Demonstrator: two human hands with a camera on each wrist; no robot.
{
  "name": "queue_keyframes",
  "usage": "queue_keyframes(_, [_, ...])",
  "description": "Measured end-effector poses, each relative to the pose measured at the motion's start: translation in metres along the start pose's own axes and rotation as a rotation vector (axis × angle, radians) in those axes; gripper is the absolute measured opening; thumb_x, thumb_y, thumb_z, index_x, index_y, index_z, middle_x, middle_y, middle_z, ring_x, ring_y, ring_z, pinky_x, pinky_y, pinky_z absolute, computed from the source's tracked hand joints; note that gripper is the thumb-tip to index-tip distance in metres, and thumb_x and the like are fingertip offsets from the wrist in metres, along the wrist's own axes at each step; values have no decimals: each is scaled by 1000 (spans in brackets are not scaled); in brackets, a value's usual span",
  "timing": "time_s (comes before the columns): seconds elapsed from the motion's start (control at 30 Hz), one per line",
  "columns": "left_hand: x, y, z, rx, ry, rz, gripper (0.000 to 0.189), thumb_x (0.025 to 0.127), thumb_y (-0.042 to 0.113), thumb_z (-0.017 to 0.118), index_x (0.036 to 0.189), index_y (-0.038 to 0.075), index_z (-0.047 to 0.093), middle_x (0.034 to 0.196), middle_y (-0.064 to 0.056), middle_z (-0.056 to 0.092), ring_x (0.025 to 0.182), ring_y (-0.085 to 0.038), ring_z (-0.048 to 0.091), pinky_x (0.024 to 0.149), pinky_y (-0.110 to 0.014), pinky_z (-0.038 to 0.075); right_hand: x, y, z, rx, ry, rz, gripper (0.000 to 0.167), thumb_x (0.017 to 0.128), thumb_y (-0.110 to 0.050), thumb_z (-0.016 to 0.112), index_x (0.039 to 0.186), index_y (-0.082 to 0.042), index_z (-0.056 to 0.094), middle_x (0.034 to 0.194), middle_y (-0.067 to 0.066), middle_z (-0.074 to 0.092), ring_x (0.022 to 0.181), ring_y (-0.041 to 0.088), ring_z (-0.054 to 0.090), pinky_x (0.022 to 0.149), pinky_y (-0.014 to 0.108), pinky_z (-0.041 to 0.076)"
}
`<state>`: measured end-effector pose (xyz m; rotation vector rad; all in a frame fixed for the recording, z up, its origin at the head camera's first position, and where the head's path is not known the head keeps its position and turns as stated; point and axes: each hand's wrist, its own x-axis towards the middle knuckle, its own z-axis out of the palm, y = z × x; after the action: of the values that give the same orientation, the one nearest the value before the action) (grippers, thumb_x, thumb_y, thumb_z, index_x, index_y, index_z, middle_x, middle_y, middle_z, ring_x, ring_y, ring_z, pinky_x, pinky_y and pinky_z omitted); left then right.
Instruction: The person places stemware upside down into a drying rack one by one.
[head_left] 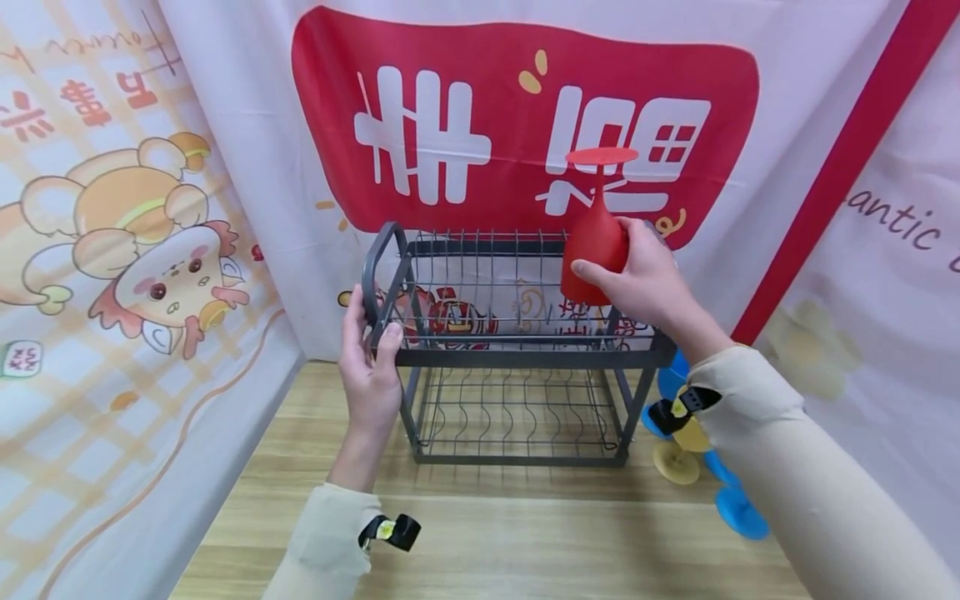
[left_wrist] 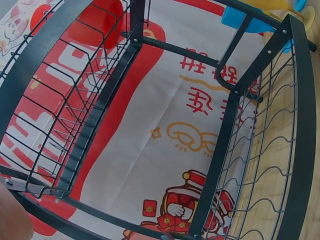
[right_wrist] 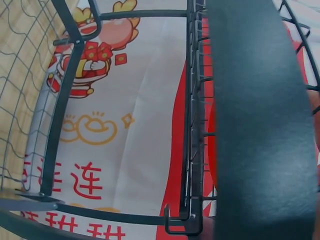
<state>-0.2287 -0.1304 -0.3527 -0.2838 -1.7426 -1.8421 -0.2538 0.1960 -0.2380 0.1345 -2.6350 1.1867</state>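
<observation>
A dark grey two-tier wire dish rack (head_left: 525, 359) stands on the table. My left hand (head_left: 369, 379) grips the left end of its upper tier, thumb over the front corner and fingers outside the end frame. In my right hand (head_left: 651, 279) is a red plastic goblet (head_left: 592, 250), held by its bowl between thumb and fingers. It is upside down, foot up, at the right end of the upper tier. The left wrist view shows the red goblet (left_wrist: 102, 22) behind the tier's wires. A dark bar covers most of it in the right wrist view.
Right of the rack, partly behind my right forearm, lie several blue and yellow goblets, among them a blue one (head_left: 741, 512) and a yellow one (head_left: 677, 462). Printed cloth (head_left: 247, 200) hangs close behind the rack and at both sides. Wood-grain tabletop (head_left: 525, 533) extends in front.
</observation>
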Motion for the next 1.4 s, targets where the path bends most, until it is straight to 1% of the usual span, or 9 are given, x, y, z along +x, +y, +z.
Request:
queue_keyframes(0.17, [0,-1,1,-8,7,-5,65,108,14,55,167,26,33,165,0,47,148,-28,51,124,-49,45,2,3,3,-19,-6,6,95,90,-40,84,163,-16,27,156,13,46,136,36,50,99,60,62])
queue_keyframes(0.27, [-1,-1,1,-7,12,-6,64,107,15,55,167,27,34,162,5,49,148,-28,52,122,-47,47,3,3,4,-18,-13,28,95,90,-39,84,163,-15,27,155,14,47,135,37,51,99,60,62])
queue_keyframes(0.37, [0,-1,1,-2,11,-5,64,108,14,55,167,26,33,161,7,50,147,-27,52,122,-48,47,2,2,4,-20,-23,63,95,91,-39,83,163,-14,25,154,15,48,134,38,52,99,60,61])
queue_keyframes(0.57, [0,-2,0,-3,20,3,64,108,13,54,167,24,33,164,1,48,147,-25,53,124,-54,43,3,-1,5,-34,-25,107,94,92,-44,81,162,-13,26,153,15,49,133,38,53,100,58,62])
queue_keyframes(0.67, [0,-2,0,-3,22,5,64,108,13,54,167,26,34,164,2,48,147,-26,53,124,-53,44,3,-1,5,-42,-33,126,94,91,-46,82,160,-12,28,151,15,50,132,38,54,100,58,62])
queue_keyframes(0.8, [0,-3,1,0,16,7,63,108,14,55,166,30,34,162,7,49,147,-28,53,124,-52,44,3,-1,4,-53,-45,150,95,89,-48,83,157,-10,30,150,15,51,131,38,54,99,58,62])
queue_keyframes(1.07, [0,-4,1,2,17,11,64,108,14,55,166,30,34,163,7,48,148,-26,52,125,-52,44,1,-1,5,-39,-16,126,101,87,-45,86,161,-11,28,154,16,49,133,39,53,98,59,62])
queue_keyframes(1.23, [0,-3,1,6,16,22,64,108,14,56,166,27,35,166,-2,46,150,-26,50,125,-55,42,-1,0,7,-20,32,90,106,86,-41,88,165,-14,23,160,16,45,138,40,50,99,60,61])
queue_keyframes(1.4, [-1,-2,2,10,19,24,64,107,15,57,167,25,34,165,3,47,151,-24,47,126,-56,41,-1,0,6,-27,47,64,108,87,-40,87,167,-14,20,162,17,42,140,41,48,100,61,60])
